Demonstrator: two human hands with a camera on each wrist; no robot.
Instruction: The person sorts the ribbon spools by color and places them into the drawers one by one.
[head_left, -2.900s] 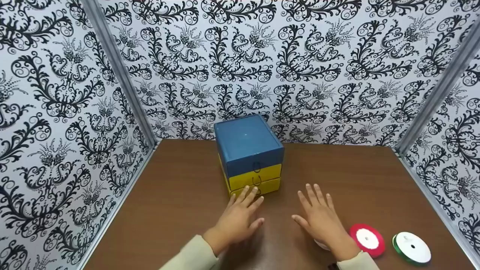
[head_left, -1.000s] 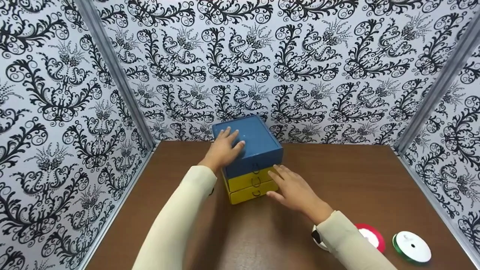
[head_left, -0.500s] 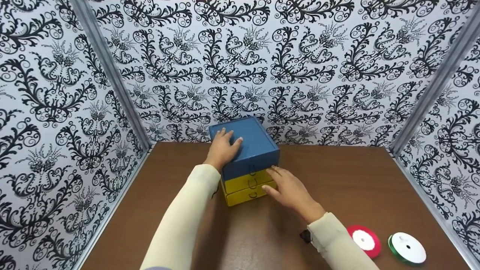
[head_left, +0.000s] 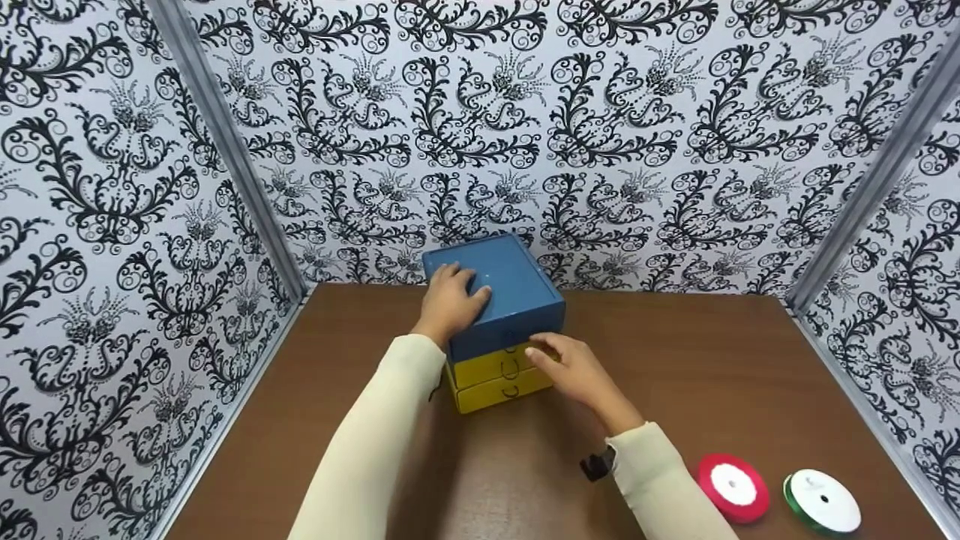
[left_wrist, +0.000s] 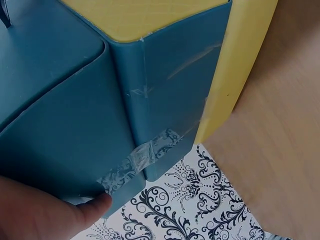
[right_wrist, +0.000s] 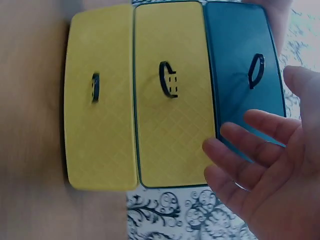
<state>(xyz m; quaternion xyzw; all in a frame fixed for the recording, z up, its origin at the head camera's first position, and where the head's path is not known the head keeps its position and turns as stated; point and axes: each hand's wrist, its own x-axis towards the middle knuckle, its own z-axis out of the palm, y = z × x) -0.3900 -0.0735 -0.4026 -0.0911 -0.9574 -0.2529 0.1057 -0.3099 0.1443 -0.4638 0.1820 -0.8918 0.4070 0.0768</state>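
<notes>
A small chest of drawers [head_left: 510, 281] stands towards the back of the table, with a blue top and blue upper drawer. Below it are a yellow middle drawer [right_wrist: 172, 135] and a yellow bottom drawer [right_wrist: 100, 140], each with a dark loop handle. My left hand [head_left: 450, 301] rests on the left of the blue top, fingers laid forward; its wrist view shows the chest's taped side [left_wrist: 170, 90]. My right hand [head_left: 576, 369] is in front of the drawers' right side, fingers loosely bent with nothing between them, apart from the blue drawer's loop handle [right_wrist: 251, 79].
A red ribbon spool [head_left: 733, 487] and a green ribbon spool with a white face [head_left: 823, 501] lie on the brown table [head_left: 675, 330] at the right, by my right sleeve. Patterned walls [head_left: 480, 135] close in the back and sides.
Both hands have gone from over the table in front to the chest, the left onto its top, the right before its drawers. Lately the right fingers have bent more. All drawers stay closed.
</notes>
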